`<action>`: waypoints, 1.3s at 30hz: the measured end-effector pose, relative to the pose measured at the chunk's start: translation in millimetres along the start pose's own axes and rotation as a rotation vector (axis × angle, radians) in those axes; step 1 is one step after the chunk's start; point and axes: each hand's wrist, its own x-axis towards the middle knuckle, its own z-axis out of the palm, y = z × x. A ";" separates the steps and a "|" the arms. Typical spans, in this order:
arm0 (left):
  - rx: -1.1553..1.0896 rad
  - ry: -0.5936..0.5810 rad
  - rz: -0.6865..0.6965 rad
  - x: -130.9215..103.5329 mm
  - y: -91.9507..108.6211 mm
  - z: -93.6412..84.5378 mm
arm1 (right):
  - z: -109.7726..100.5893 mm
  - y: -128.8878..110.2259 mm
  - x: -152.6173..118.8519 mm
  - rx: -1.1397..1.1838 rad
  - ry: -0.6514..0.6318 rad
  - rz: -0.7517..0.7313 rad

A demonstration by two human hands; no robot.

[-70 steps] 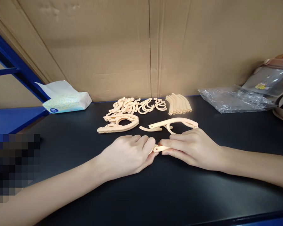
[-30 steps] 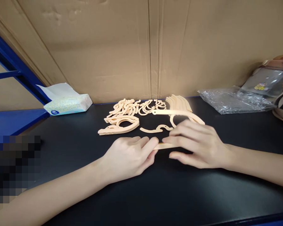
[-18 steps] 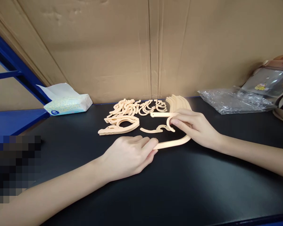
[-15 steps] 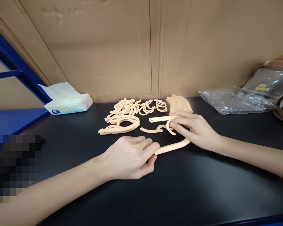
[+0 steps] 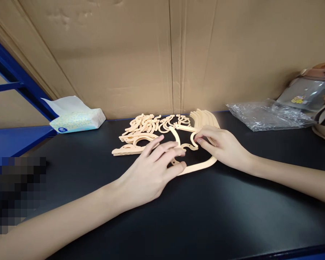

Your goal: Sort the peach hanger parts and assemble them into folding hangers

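Near the middle of the black table, my right hand (image 5: 224, 146) is closed on a peach plastic frame (image 5: 202, 166) made of curved arms, thumb and fingers pinching its right side beside a small hook (image 5: 194, 140). My left hand (image 5: 158, 166) has its fingers apart over the frame's left end, which it partly covers. A curved arm piece (image 5: 175, 135) stands up just beyond the left fingertips; whether they touch it is unclear. Stacked peach frames (image 5: 137, 142) lie behind my left hand.
Small curved peach pieces (image 5: 143, 124), hooks (image 5: 166, 122) and a stack of long strips (image 5: 206, 118) line the back. A tissue pack (image 5: 78, 121) sits back left. Crumpled clear plastic (image 5: 268, 115) and a transparent bag (image 5: 300, 95) are at right.
My left hand has opened from its pinch on the frame's lower arm and its fingers moved up. The arm piece and hook inside the frame have shifted. My right hand keeps its hold.
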 end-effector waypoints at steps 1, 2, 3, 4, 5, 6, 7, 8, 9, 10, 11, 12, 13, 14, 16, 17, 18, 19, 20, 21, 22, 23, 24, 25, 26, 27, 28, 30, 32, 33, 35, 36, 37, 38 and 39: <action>-0.001 0.019 -0.044 -1.0 -0.5 1.4 | -0.4 0.0 0.3 0.009 0.004 0.026; -0.009 0.027 -0.089 -2.0 -1.0 2.7 | -0.7 -0.2 0.5 0.017 0.009 0.049; -0.023 0.023 -0.128 -3.0 -1.3 3.8 | -0.9 -0.5 0.5 0.024 0.014 0.066; -0.041 0.012 -0.156 -3.9 -1.5 4.6 | -1.0 -0.9 0.5 0.029 0.020 0.076; -0.061 -0.003 -0.174 -4.6 -1.5 5.0 | -0.9 -1.3 0.3 0.030 0.026 0.080; -0.087 -0.018 -0.184 -5.1 -1.2 5.0 | -0.6 -1.7 0.1 0.029 0.026 0.078; -0.120 -0.027 -0.190 -5.4 -0.8 4.8 | -0.2 -1.9 -0.2 0.028 0.025 0.072; -0.157 -0.026 -0.196 -5.5 -0.3 4.5 | 0.3 -2.1 -0.4 0.024 0.025 0.066; -0.194 -0.016 -0.201 -5.3 0.3 4.1 | 0.9 -2.2 -0.6 0.020 0.024 0.058; -0.225 -0.005 -0.208 -5.0 0.9 4.0 | 1.5 -2.1 -0.8 0.016 0.024 0.052; -0.247 0.005 -0.216 -4.7 1.3 4.0 | 2.0 -1.9 -0.8 0.015 0.021 0.047; -0.259 0.013 -0.225 -4.4 1.5 4.3 | 2.4 -1.7 -0.7 0.018 0.020 0.042; -0.262 0.014 -0.236 -4.2 1.5 4.9 | 2.6 -1.4 -0.5 0.022 0.022 0.036; -0.260 0.011 -0.249 -4.2 1.3 5.7 | 2.7 -1.0 -0.2 0.029 0.026 0.033; -0.260 0.009 -0.272 -4.5 0.6 7.3 | 2.5 0.1 0.5 0.050 0.046 0.037; -0.268 0.014 -0.280 -4.6 0.2 7.9 | 2.2 0.7 0.9 0.067 0.060 0.045; -0.280 0.021 -0.284 -4.7 0.0 8.3 | 1.9 1.5 1.3 0.089 0.074 0.056; -0.294 0.028 -0.284 -4.6 0.0 8.4 | 1.7 2.2 1.7 0.116 0.087 0.071; -0.304 0.035 -0.282 -4.3 0.2 8.3 | 1.5 3.0 2.2 0.146 0.100 0.086; -0.311 0.039 -0.279 -3.8 0.5 8.0 | 1.5 3.7 2.7 0.176 0.111 0.101; -0.317 0.037 -0.277 -3.3 0.9 7.6 | 1.5 4.3 3.1 0.202 0.116 0.115; -0.322 0.035 -0.274 -2.8 1.3 7.3 | 1.7 4.7 3.5 0.222 0.118 0.125; -0.326 0.033 -0.271 -2.5 1.6 7.1 | 1.9 5.0 3.7 0.236 0.112 0.131; -0.329 0.034 -0.267 -2.3 1.8 7.0 | 2.1 5.1 3.8 0.241 0.103 0.136; -0.332 0.035 -0.265 -2.4 1.8 7.1 | 2.4 5.0 3.7 0.240 0.091 0.136; -0.335 0.038 -0.258 -2.7 1.6 7.3 | 2.7 4.8 3.5 0.232 0.081 0.134; -0.337 0.038 -0.243 -3.1 1.3 7.6 | 2.9 4.4 3.1 0.220 0.074 0.132; -0.347 0.026 -0.191 -4.2 0.5 8.2 | 3.2 3.6 2.3 0.186 0.056 0.117; -0.360 0.013 -0.128 -4.8 -0.2 8.4 | 2.9 2.7 1.6 0.141 0.032 0.078; -0.366 0.010 -0.106 -4.9 -0.4 8.3 | 2.6 2.3 1.3 0.116 0.016 0.048; -0.375 0.014 -0.113 -4.6 -0.6 7.8 | 1.7 1.2 0.6 0.070 -0.018 -0.027; -0.385 0.020 -0.135 -4.3 -0.7 7.6 | 1.2 0.6 0.0 0.055 -0.031 -0.068; -0.400 0.028 -0.163 -4.1 -0.9 7.5 | 0.9 0.0 -0.8 0.045 -0.048 -0.109; -0.419 0.039 -0.192 -3.9 -1.1 7.5 | 0.6 -0.7 -1.7 0.041 -0.065 -0.150; -0.437 0.055 -0.217 -3.8 -1.5 7.8 | 0.4 -1.5 -2.8 0.044 -0.079 -0.194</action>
